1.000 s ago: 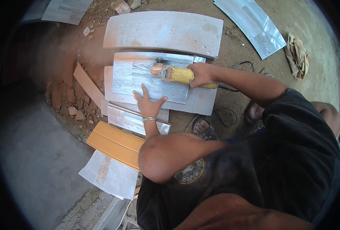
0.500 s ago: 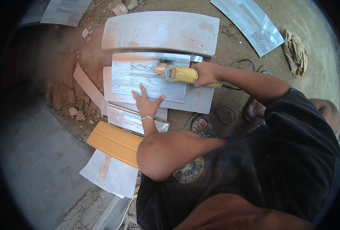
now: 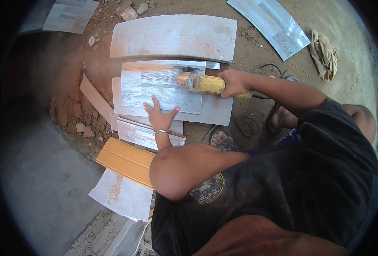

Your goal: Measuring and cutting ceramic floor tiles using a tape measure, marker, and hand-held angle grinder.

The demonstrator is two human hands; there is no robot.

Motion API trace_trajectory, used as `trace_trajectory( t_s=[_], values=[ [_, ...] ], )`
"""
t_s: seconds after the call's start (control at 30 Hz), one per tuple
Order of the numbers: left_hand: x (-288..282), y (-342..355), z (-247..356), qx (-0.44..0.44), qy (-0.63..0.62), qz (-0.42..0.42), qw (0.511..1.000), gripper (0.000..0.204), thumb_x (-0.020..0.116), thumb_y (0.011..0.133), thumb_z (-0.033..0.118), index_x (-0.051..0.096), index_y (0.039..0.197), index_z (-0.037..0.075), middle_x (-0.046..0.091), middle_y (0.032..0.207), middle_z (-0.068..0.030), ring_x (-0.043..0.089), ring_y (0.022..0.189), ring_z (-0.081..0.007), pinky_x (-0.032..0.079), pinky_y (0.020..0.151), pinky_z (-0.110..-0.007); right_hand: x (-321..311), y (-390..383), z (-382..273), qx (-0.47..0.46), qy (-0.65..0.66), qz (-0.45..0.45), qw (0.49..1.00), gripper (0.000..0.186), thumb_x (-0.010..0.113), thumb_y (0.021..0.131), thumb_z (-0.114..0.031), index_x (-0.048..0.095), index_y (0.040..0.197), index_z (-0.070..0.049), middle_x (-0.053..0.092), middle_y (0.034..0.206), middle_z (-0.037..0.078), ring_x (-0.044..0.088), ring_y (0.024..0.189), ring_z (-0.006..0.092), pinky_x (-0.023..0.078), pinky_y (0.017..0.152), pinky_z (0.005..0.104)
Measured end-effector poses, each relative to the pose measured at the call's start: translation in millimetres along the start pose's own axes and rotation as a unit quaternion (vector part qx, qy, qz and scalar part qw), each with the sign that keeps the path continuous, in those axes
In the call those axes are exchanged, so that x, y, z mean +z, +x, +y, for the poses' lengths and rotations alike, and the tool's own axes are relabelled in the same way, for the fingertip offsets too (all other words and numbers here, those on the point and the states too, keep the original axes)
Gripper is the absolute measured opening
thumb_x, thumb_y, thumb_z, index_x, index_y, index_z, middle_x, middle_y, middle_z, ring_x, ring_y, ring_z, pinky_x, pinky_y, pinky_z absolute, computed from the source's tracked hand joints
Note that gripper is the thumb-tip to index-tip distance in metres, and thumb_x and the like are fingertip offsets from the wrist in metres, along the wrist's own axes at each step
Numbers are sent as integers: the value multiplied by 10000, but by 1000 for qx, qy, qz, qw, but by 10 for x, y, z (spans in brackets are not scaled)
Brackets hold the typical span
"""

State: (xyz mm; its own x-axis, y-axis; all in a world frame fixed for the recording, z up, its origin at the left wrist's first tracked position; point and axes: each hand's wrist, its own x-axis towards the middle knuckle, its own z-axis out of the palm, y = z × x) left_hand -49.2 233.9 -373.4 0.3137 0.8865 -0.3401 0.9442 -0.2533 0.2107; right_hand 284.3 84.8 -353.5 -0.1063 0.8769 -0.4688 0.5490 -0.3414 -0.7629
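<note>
A grey wood-patterned tile (image 3: 155, 87) lies on a larger pale slab (image 3: 216, 112). My left hand (image 3: 159, 118) is spread flat on the tile's near edge, fingers apart. In my right hand (image 3: 233, 83) is a yellow angle grinder (image 3: 210, 84), gripped round its body. Its dark disc (image 3: 186, 69) is at the tile's far edge, near the far right corner, blurred as if spinning. A reddish line of dust runs along that edge to the left of the disc.
Beyond the tile lies a thick pale slab (image 3: 174, 38). Left are brick rubble (image 3: 76, 113) and drifting dust. Nearer are tile strips (image 3: 144, 135), an orange panel (image 3: 125, 158) and a white sheet (image 3: 133, 198). A cable (image 3: 257, 128) loops by my feet; a rag (image 3: 324, 55) lies right.
The grinder's disc has moved right along the tile's far edge, closer to its right corner. My left hand stays flat on the tile. The whole view has shifted slightly.
</note>
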Motion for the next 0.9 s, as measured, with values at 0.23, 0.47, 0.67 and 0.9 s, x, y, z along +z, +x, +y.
trace_trajectory(
  t_s=[0.23,0.47,0.67,0.9],
  values=[
    [-13,-5,21,-15,14,-2,1000,1338,913,607,574,165,1653,202,38,1644,-377,113,1529,-532,287,1213,-533,-29,-208,99,11,10,-3,1000,571,790,650,-330,684,1080,30,731,1006,245,707,976,378,550,856,439],
    [-16,-8,18,-7,17,7,1000,1350,907,604,597,157,1653,199,39,1644,-375,113,1531,-528,286,1212,-537,-173,-667,238,40,0,-39,998,493,781,681,-249,656,1063,37,730,937,219,711,910,341,548,811,419],
    [6,-48,41,-23,0,14,1000,1342,905,598,615,179,1650,204,61,1650,-363,131,1541,-500,291,1200,-550,-373,-916,137,35,-30,-38,998,494,783,676,-279,684,1056,21,731,895,208,716,874,333,550,792,421],
    [-87,-148,-108,-16,7,83,996,1058,905,688,490,429,1551,107,368,1591,-278,370,1466,-425,333,1155,-548,-357,396,-610,-66,8,-15,998,619,781,675,-345,670,1131,59,723,1057,236,697,996,326,529,901,397]
  ],
)
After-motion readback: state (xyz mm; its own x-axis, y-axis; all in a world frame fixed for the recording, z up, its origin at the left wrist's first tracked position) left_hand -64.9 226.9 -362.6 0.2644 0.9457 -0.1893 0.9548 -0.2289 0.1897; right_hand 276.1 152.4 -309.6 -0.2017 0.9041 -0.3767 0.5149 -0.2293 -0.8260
